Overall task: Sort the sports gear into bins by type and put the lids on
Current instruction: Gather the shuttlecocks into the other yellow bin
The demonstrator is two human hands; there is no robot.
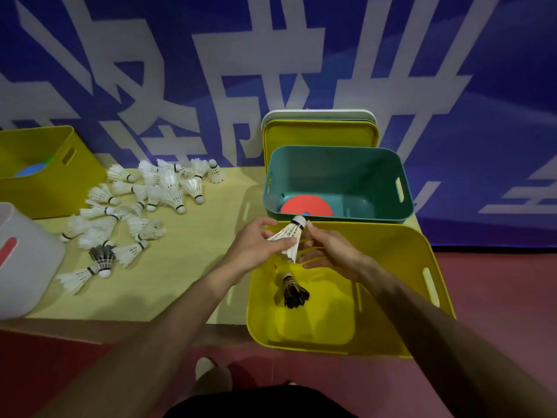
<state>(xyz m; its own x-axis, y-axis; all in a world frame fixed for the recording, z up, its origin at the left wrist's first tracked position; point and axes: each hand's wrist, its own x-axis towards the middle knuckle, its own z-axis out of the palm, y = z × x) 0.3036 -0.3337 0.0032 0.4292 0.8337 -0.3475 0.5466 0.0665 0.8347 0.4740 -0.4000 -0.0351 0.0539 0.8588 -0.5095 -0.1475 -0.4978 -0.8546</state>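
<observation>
Left hand [256, 242] grips a white shuttlecock [289, 236] by its feathers above the near yellow bin's [422, 267] far rim, cork up. Right hand [328, 251] is loose-fingered, index tip at the cork. A black shuttlecock [294, 292] lies in that bin, with the teal bin [331, 164] right behind and bare tabletop [196, 267] between the bins and the shuttlecock pile [144, 206] to the left.

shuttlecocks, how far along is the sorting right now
Early. Done: one dark shuttlecock lies in the near yellow bin, and a red disc sits in the teal bin. In hand: the left hand grips a white shuttlecock over the yellow bin, the right hand touching its cork end. Left: the pile of white shuttlecocks on the table, and the lids, leaning behind the teal bin.
</observation>
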